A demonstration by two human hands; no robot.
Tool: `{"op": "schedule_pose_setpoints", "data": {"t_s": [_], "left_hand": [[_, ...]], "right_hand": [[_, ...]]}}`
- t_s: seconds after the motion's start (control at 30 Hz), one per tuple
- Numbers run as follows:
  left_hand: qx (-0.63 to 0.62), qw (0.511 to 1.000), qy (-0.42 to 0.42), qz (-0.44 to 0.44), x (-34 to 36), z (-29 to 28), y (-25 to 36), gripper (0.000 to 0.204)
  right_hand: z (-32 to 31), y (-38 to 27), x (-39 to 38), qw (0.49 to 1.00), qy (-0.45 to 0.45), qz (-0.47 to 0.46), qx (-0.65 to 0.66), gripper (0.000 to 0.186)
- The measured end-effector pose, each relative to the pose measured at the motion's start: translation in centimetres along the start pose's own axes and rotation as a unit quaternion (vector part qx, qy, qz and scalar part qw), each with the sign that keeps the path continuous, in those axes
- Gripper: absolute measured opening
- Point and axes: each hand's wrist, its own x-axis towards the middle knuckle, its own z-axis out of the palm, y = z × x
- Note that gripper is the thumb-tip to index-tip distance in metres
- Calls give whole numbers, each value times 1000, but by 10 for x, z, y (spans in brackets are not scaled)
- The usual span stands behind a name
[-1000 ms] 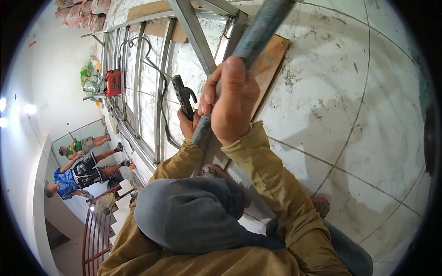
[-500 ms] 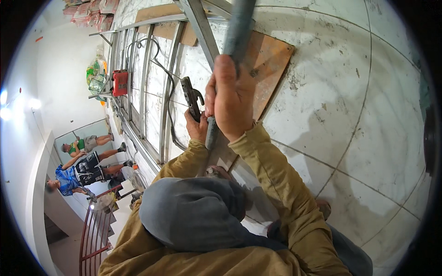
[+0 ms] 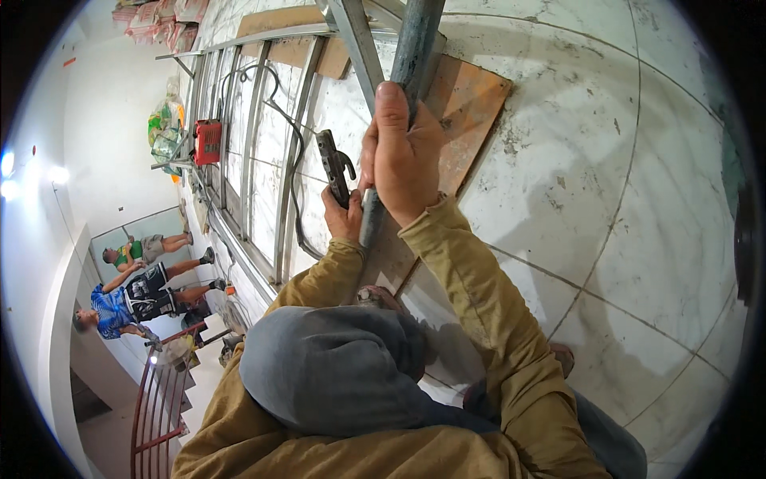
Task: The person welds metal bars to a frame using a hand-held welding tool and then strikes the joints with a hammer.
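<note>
Pipe work filled the middle of the view, but at the far left two people (image 3: pixel 132 287) stood on a lower floor beside a red stair railing (image 3: pixel 159 407). Above them a red welding machine (image 3: pixel 207 142) sat at the edge of a metal frame (image 3: pixel 255 152) lying on the marble floor (image 3: pixel 606 199), with a black cable (image 3: pixel 297 184) looping across the frame's bars. Next came the left hand (image 3: pixel 345 217), closed around the handle of a dark electrode holder (image 3: pixel 333 166), which pointed up and away. Just beside it the right hand (image 3: pixel 401 156) was wrapped fully around a grey metal pipe (image 3: pixel 413 48), thumb laid along it; the pipe ran from the top edge down past the left hand. Behind the pipe a brown board (image 3: pixel 467 104) lay flat on the floor.
</note>
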Motion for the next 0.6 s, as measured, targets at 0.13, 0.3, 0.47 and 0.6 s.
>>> {"op": "schedule_pose_setpoints", "data": {"t_s": [0.13,0.3,0.47,0.6], "left_hand": [[12,1000,10,1,-5,0,1,48],[-15,1000,9,-18,-5,2,17,48],[34,999,28,-6,-2,-5,-1,47],[57,998,7,-36,-8,3,45,53]], "right_hand": [[5,-7,-10,999,24,-33,14,48],[-7,0,-5,999,19,0,-34,50],[2,0,-13,995,36,-41,82,49],[-16,-2,-7,999,24,42,-13,50]]}}
